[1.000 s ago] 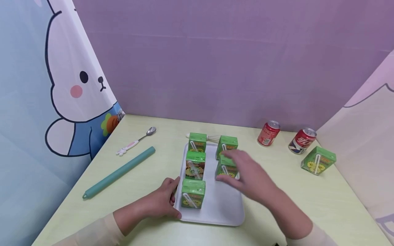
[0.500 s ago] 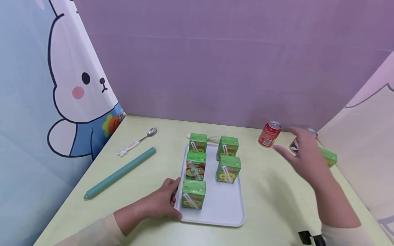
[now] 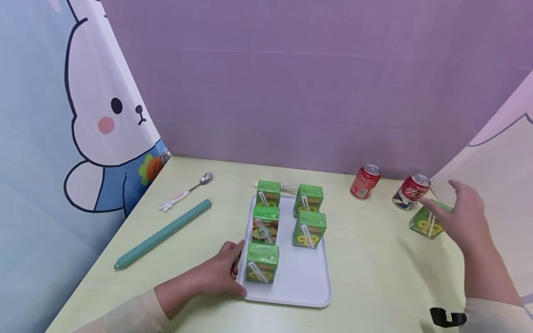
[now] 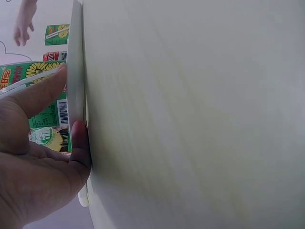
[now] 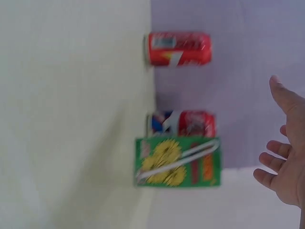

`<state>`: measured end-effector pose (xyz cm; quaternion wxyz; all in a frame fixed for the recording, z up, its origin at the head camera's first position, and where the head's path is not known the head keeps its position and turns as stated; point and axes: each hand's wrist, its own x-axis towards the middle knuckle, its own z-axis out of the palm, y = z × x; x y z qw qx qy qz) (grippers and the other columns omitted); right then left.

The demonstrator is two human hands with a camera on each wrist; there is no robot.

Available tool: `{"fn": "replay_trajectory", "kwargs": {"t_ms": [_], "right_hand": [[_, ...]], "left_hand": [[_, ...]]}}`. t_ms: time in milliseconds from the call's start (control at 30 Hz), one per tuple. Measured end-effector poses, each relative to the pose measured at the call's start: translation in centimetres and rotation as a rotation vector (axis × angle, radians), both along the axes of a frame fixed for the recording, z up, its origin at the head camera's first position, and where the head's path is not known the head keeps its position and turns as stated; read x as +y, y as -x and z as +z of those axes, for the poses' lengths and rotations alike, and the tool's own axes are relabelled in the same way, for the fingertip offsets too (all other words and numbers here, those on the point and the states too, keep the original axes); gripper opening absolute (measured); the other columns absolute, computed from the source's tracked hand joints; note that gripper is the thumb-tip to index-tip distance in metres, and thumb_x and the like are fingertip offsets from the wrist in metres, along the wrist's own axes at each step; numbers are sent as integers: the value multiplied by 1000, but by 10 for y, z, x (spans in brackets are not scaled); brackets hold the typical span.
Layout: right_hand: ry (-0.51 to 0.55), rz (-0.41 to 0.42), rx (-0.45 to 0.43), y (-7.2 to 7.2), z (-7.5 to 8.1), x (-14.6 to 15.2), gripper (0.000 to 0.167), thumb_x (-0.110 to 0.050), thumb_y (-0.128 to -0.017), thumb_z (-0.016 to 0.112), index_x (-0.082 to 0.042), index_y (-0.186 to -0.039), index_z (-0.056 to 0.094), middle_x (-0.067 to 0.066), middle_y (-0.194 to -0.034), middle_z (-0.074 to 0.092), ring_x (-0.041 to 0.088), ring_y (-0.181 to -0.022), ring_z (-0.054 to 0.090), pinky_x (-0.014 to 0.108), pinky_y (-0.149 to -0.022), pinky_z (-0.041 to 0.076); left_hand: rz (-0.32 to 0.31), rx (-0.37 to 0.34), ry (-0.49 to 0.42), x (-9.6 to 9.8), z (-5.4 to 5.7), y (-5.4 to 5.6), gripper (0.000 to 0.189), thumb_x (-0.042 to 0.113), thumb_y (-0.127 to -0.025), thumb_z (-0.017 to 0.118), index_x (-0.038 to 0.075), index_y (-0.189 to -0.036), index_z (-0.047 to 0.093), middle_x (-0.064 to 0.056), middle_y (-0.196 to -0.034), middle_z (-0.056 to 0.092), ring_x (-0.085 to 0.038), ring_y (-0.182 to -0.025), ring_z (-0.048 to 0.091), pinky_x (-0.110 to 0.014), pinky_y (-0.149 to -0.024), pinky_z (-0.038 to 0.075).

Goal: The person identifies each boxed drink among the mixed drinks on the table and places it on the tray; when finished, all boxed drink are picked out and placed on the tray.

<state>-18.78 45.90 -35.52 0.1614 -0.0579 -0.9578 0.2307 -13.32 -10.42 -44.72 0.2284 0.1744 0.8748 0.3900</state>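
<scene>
My left hand (image 3: pixel 218 273) holds the left edge of a white tray (image 3: pixel 297 282); in the left wrist view the thumb and a finger (image 4: pixel 80 143) lie at its rim. Several green drink cartons stand on the tray in two columns, among them a front-left carton (image 3: pixel 261 263) and a right-hand carton (image 3: pixel 309 230), with straws on their fronts. My right hand (image 3: pixel 466 219) hovers over the far right of the table, thumb and fingers spread, holding nothing. It partly covers another green drink carton (image 3: pixel 425 223), which appears unobstructed in the right wrist view, apart from the fingers.
Two soda cans, a red can (image 3: pixel 365 181) and a red-and-blue can (image 3: pixel 411 192), stand at the back right. A teal rod (image 3: pixel 162 235) and a spoon (image 3: pixel 185 192) lie on the left. Behind the tray lies a whisk (image 3: pixel 289 188). Curtains border the table.
My right hand has moved from the right-hand carton on the tray, past the cans, to beside the carton at far right. The left hand stays on the tray edge.
</scene>
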Motion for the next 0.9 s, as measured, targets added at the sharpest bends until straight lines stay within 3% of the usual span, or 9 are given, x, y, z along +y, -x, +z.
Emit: {"fn": "replay_trajectory", "kwargs": {"t_ms": [133, 267, 533, 733, 900], "right_hand": [[29, -41, -65, 5, -18, 26, 100, -52, -92, 59, 8, -153, 8, 41, -151, 12, 61, -138, 10, 74, -103, 17], [53, -71, -144, 8, -32, 44, 104, -55, -91, 59, 8, -153, 4, 45, -149, 12, 65, -130, 19, 76, -96, 24], [117, -28, -212, 9, -57, 64, 108, -51, -93, 60, 11, -150, -7, 51, -138, 17, 60, -111, 36, 74, -90, 31], [171, -17, -267, 13, -68, 69, 105, -55, -94, 54, 6, -152, -9, 48, -138, 22, 64, -116, 33, 75, -87, 31], [188, -56, -295, 12, -69, 67, 105, -60, -94, 51, 11, -150, -2, 47, -138, 24, 64, -117, 32, 72, -84, 35]], "left_hand": [[3, -4, 3, 0, 0, 0, 123, 28, -65, 91, 3, -157, 13, -6, -120, 36, -14, -88, 47, -23, -69, 42], [4, -7, 8, 1, 0, 0, 123, 29, -65, 91, 4, -157, 14, -6, -120, 36, -14, -89, 47, -23, -69, 42], [-7, -22, 4, 2, -1, -1, 122, 30, -66, 91, 5, -157, 14, -6, -121, 35, -15, -89, 46, -23, -69, 42], [-7, -2, 10, 1, -2, 0, 122, 30, -66, 91, 4, -157, 14, -6, -120, 35, -14, -88, 47, -23, -69, 42], [-7, -6, 4, 0, -1, 1, 122, 29, -66, 91, 4, -157, 14, -7, -120, 35, -14, -88, 47, -23, -69, 42]]}}
